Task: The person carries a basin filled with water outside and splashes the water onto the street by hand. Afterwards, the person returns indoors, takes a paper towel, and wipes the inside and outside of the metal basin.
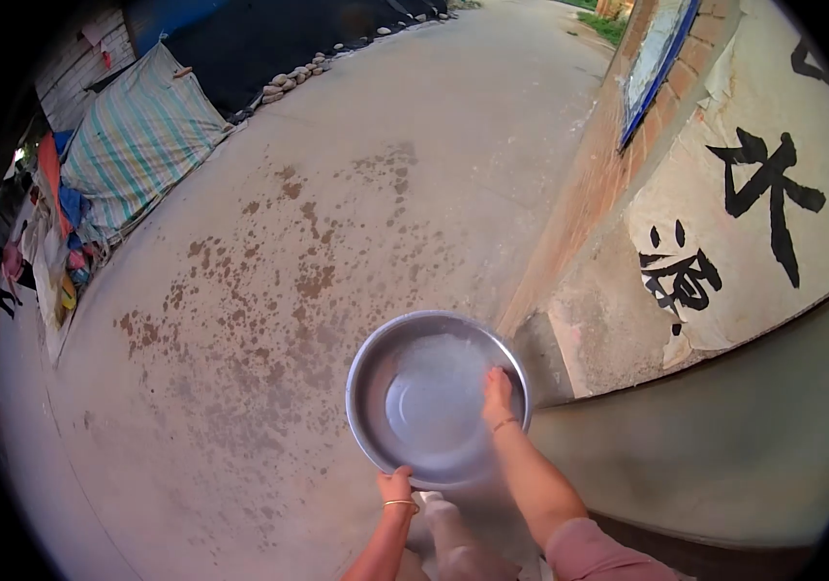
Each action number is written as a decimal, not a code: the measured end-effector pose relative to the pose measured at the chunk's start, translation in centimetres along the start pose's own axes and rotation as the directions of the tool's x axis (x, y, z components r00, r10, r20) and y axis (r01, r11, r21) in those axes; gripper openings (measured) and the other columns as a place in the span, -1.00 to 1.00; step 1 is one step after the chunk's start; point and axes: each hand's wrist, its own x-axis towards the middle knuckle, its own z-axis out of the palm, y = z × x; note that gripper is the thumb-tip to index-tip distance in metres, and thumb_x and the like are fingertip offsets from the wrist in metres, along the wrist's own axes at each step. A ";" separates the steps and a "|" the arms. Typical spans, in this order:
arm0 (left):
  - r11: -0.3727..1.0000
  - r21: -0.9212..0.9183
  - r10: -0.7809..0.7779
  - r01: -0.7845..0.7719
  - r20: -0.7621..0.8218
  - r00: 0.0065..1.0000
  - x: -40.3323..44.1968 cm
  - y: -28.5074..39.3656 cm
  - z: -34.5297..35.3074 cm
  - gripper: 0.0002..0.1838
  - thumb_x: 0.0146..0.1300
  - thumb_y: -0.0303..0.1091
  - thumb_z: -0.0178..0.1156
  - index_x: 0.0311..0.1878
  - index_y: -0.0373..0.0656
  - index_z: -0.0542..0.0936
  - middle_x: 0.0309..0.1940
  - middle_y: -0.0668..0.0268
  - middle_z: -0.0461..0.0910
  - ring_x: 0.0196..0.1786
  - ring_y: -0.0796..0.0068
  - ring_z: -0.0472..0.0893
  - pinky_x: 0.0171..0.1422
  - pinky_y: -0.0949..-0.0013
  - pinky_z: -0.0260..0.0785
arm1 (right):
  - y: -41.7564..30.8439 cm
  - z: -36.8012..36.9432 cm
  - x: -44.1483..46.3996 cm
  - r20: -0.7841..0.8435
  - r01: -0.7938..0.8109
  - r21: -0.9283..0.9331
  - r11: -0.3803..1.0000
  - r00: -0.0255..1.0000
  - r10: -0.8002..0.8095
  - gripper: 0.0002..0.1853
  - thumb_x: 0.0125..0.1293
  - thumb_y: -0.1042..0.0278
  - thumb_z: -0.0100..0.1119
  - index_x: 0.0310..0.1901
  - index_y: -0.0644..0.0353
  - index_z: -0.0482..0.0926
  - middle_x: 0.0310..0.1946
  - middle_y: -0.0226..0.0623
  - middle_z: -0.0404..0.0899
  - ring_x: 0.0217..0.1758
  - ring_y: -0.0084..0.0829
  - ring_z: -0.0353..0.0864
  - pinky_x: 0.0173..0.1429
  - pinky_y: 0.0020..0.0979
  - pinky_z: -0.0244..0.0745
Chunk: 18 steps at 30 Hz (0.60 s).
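Observation:
A wide round metal basin (pixel 434 387) is held out in front of me over the concrete ground, its inside facing up. My left hand (pixel 397 481), with a bracelet on the wrist, is closed on the near left rim, thumb over the edge. Over the right rim reaches my other arm; my right hand (pixel 498 395) is inside the basin near its right wall, fingers bent and close together. What that hand holds, if anything, is hidden. I cannot tell whether water lies in the basin.
Dark wet spots (pixel 313 276) dot the concrete ahead and to the left. At right, a brick wall (pixel 618 145) adjoins a pale panel (pixel 724 194) with black brush characters. A striped tarp (pixel 148 131) and cloths (pixel 71 208) line the left side, with stones (pixel 289 79) beyond.

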 end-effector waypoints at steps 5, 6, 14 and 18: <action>0.992 0.075 0.106 -0.100 -0.068 0.992 -0.4 -2.5 -4.4 -0.64 -0.16 -0.59 0.05 -0.17 -0.34 0.37 -0.43 0.19 0.46 -0.50 0.29 0.51 -0.61 0.26 0.42 | 9.0 -3.2 4.3 0.012 0.097 -0.104 0.990 0.995 -0.097 -0.64 0.28 0.15 -0.07 0.00 0.22 0.37 -0.15 -0.44 0.42 -0.07 -0.57 0.35 0.06 -0.49 0.23; 0.994 0.065 0.098 -0.093 -0.080 0.992 -1.2 -2.2 -4.8 -0.64 -0.16 -0.59 0.05 -0.17 -0.34 0.37 -0.43 0.19 0.46 -0.50 0.29 0.51 -0.61 0.26 0.42 | 8.7 -2.6 2.9 0.018 0.093 -0.119 0.988 0.996 -0.092 -0.64 0.28 0.15 -0.07 0.00 0.22 0.37 -0.15 -0.44 0.42 -0.07 -0.57 0.35 0.06 -0.49 0.23; 0.994 -0.078 0.058 -0.078 -0.237 0.970 -6.2 -6.8 -12.9 -0.65 -0.14 -0.59 0.06 -0.16 -0.40 0.42 -0.42 0.25 0.53 -0.39 0.45 0.51 -0.29 0.41 0.36 | 12.1 -1.0 -6.7 0.254 0.252 -0.502 0.827 0.957 -0.137 -0.63 0.30 0.22 -0.15 -0.03 0.35 0.40 -0.15 -0.26 0.48 -0.11 -0.42 0.43 0.03 -0.43 0.28; 0.986 -0.168 -0.062 -0.013 -0.434 0.899 -10.5 -9.3 -16.2 -0.67 -0.15 -0.59 0.09 -0.20 -0.36 0.45 -0.40 0.21 0.55 -0.41 0.44 0.52 -0.29 0.42 0.37 | 12.2 4.1 -16.3 0.474 -0.642 -0.320 0.697 0.529 0.704 -0.65 0.32 0.20 -0.20 -0.04 0.26 0.44 -0.13 -0.33 0.48 -0.07 -0.41 0.44 0.01 -0.44 0.32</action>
